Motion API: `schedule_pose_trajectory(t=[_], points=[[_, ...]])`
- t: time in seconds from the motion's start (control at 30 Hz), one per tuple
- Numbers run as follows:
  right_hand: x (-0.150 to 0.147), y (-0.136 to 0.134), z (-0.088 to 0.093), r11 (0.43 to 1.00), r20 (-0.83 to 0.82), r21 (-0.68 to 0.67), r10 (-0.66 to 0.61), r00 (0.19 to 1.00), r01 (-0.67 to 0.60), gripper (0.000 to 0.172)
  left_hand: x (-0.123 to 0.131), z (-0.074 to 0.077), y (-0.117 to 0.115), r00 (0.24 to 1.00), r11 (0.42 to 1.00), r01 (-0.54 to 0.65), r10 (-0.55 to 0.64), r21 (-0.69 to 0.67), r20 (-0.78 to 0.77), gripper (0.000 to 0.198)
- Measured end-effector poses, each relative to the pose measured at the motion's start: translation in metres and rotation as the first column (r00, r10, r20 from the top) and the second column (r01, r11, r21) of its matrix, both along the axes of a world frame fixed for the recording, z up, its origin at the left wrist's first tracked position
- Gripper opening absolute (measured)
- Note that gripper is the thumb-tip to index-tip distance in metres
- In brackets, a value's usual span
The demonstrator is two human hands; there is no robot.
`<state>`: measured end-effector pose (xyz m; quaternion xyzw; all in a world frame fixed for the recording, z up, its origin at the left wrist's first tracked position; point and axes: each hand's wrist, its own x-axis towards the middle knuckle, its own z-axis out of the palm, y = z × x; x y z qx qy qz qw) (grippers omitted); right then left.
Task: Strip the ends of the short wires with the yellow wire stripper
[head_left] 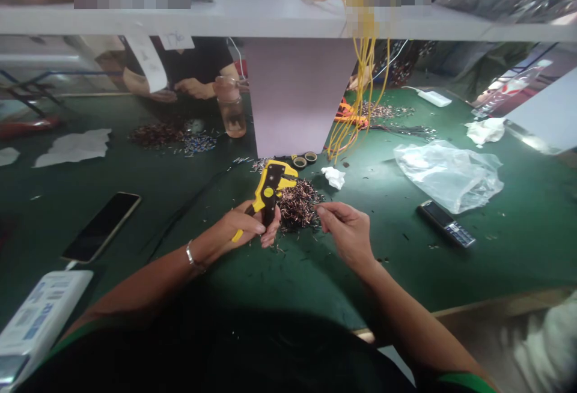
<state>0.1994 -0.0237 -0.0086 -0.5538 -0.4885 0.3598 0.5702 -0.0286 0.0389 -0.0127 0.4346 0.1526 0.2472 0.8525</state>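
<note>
My left hand (246, 223) is wrapped round the handles of a yellow and black wire stripper (269, 188), whose head points up and to the right. Below and right of the tool's jaws lies a heap of short wire pieces (301, 204), copper-coloured and dark. At the right edge of this heap is my right hand (346, 228), its thumb and forefinger pinched together. Whatever sits in that pinch is too small to make out. A gap separates the two hands.
Behind the heap stand a white panel (297, 92) and two tape rolls (305, 160). Yellow cables (360, 92) hang from the shelf. A smartphone (103, 226) lies left; a keypad phone (446, 223) and plastic bag (451, 173) lie right. A co-worker's hands (193, 88) show across the table.
</note>
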Motion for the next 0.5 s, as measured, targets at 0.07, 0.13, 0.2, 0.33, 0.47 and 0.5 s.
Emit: schedule_pose_trajectory(t=[0.07, 0.13, 0.2, 0.33, 0.47, 0.5], points=[[-0.001, -0.001, 0.001, 1.0, 0.07, -0.001, -0.017, 0.997, 0.017, 0.014, 0.001, 0.0, 0.0, 0.998, 0.997, -0.068, 0.069, 0.041, -0.01, 0.038], [-0.003, -0.002, 0.0, 1.0, 0.142, 0.011, -0.017, 0.99, 0.016, 0.014, 0.004, 0.001, -0.001, 0.988, 0.985, -0.144, 0.148, 0.096, -0.031, 0.037], [-0.006, -0.004, -0.001, 1.0, 0.213, 0.027, 0.002, 0.977, -0.008, 0.014, 0.008, 0.001, -0.002, 0.969, 0.96, -0.225, 0.238, 0.164, -0.064, 0.034], [-0.013, -0.008, -0.002, 0.992, 0.324, 0.061, 0.088, 0.942, -0.114, 0.018, 0.013, -0.001, -0.004, 0.901, 0.887, -0.359, 0.411, 0.29, -0.141, 0.036], [-0.019, -0.011, -0.003, 0.98, 0.361, 0.065, 0.151, 0.92, -0.186, 0.018, 0.015, -0.001, -0.007, 0.891, 0.864, -0.331, 0.419, 0.38, -0.176, 0.032], [-0.02, -0.012, -0.003, 0.979, 0.365, 0.064, 0.157, 0.918, -0.193, 0.018, 0.015, -0.001, -0.008, 0.894, 0.865, -0.313, 0.408, 0.393, -0.186, 0.03]])
